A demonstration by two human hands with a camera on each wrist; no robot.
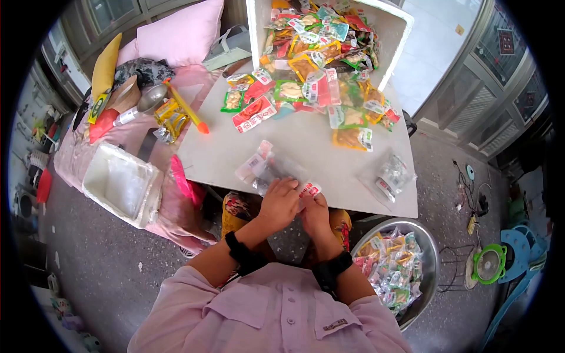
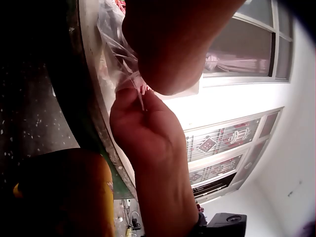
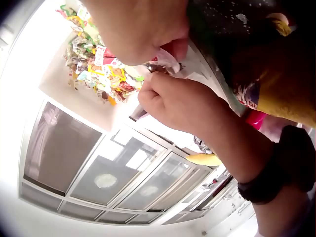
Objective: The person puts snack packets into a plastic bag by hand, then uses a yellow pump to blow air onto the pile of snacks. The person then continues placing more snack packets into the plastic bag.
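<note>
A clear plastic bag (image 1: 276, 165) with red-and-white print lies at the table's near edge, packets showing through it. My right hand (image 1: 316, 216) pinches the bag's near corner between thumb and finger; in the left wrist view, that hand (image 2: 148, 128) grips the gathered film. Close beside it, my left hand (image 1: 279, 203) has its fingers bent over the bag's near end. The right wrist view shows the left hand (image 3: 173, 98) with curled fingers meeting the right hand (image 3: 143, 34) at the plastic; its fingertips are partly hidden.
Colourful snack packets (image 1: 291, 91) spill from a white foam box (image 1: 406, 29) at the back. Another clear bag (image 1: 391, 176) lies on the right of the table (image 1: 218, 156). A metal basin (image 1: 432, 265) full of packets stands at lower right, an open foam box (image 1: 97, 182) at left.
</note>
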